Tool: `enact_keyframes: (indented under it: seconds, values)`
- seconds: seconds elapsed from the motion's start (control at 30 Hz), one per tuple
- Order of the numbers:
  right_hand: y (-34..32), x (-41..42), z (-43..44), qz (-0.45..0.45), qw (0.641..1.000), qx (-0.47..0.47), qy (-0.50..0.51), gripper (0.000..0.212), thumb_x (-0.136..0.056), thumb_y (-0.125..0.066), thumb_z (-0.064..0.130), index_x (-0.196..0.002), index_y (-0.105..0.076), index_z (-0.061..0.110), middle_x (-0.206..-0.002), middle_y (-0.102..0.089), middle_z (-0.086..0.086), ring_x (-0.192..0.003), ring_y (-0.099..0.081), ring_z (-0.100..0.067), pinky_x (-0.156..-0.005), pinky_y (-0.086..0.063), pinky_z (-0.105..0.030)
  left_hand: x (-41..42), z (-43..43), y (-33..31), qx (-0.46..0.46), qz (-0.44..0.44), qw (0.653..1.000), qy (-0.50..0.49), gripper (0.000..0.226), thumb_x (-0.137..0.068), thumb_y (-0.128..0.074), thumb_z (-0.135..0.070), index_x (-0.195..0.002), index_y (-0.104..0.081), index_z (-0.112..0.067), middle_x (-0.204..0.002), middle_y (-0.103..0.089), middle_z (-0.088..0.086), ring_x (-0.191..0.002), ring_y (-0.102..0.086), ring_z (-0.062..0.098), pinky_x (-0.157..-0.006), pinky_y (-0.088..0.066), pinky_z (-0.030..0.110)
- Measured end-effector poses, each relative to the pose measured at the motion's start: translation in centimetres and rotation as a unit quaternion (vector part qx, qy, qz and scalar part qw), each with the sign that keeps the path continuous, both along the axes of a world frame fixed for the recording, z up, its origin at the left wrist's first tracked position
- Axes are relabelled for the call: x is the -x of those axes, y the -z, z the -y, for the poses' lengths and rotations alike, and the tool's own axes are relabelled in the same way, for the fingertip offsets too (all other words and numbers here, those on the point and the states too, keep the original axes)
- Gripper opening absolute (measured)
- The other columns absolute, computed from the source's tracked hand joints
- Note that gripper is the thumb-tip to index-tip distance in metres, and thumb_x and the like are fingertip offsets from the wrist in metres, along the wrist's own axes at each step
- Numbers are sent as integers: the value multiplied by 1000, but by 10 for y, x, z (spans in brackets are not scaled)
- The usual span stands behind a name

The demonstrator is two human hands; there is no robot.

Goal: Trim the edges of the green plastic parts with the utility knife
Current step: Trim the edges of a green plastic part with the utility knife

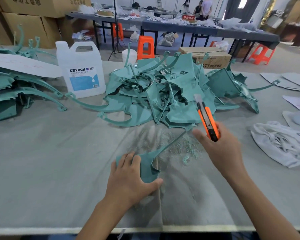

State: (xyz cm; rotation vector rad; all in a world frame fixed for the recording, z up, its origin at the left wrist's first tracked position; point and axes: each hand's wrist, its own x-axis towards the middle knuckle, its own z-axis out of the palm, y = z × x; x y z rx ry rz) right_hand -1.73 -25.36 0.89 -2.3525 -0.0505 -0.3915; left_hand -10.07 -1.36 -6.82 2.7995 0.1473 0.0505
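close to the table's near edge, a flat teal-green plastic part [148,168] with a broad body and a long thin stem lies on the grey cloth-covered table [42,161]. my left hand [128,181] presses flat on the broad end, pinning it. the stem runs up and to the right, its tip just beside my right hand [220,148], which is wrapped round an orange-and-black utility knife [207,118], blade raised clear of the part. i judge the right hand nearer the stem edge. pale green shavings [180,146] lie between the hands; a heap of green parts [163,94] and a white plastic jug [80,70] sit beyond.
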Motion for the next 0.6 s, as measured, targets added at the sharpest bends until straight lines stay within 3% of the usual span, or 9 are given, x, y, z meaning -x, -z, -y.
enact_keyframes:
  seconds: [0.07, 0.13, 0.27, 0.4, 0.5, 0.6]
  values:
    - [3, -11, -6, -51, 990, -127, -46, 47, -81, -77, 54, -82, -51, 15, -61, -43, 5, -52, -40, -16, -50, -37, -32, 3, -5, 0, 15, 5, 1000, 20, 86, -61, -37, -98, -116, -41, -32, -149, -38, -7, -142, -26, 15, -116, -24, 41]
    - [7, -17, -10, -96, 957, -259, -92, 46, -81, -82, 38, -90, -55, 2, -65, -45, -6, -51, -40, -19, -45, -38, -31, 7, -13, -3, 35, 3, 999, 42, 80, -61, -40, -97, -111, -39, -35, -149, -39, -9, -143, -26, 12, -118, -23, 41]
    - [12, -17, -15, -125, 938, -293, -133, 23, -82, -83, 30, -88, -69, 13, -62, -59, -3, -49, -55, -14, -40, -40, -22, 9, -33, -14, 43, -17, 997, 67, 76, -67, -44, -91, -121, -44, -38, -152, -37, -15, -145, -23, 3, -124, -6, 37]
    - [18, -9, -28, -111, 920, -343, -153, 21, -87, -78, 20, -94, -66, 4, -82, -71, -8, -81, -74, -27, -47, -48, -26, 10, -35, -19, 2, -2, 996, 85, 69, -83, -49, -73, -142, -40, -38, -157, -30, -16, -147, -17, 2, -123, 1, 33]
    - [22, -2, -38, -97, 903, -383, -168, 24, -86, -78, 19, -96, -65, 2, -87, -69, -12, -91, -72, -32, -57, -55, -29, 3, -21, -23, 31, 50, 993, 102, 67, -93, -49, -64, -151, -38, -32, -156, -36, -13, -144, -28, 9, -122, -14, 29]
    - [25, 6, -45, -100, 892, -405, -172, 30, -81, -79, 25, -98, -64, 5, -88, -66, -18, -92, -72, -33, -62, -57, -28, -17, -4, -30, 104, 127, 984, 68, 50, -101, -51, -46, -147, -49, -26, -135, -56, -7, -124, -47, 16, -106, -37, 30]
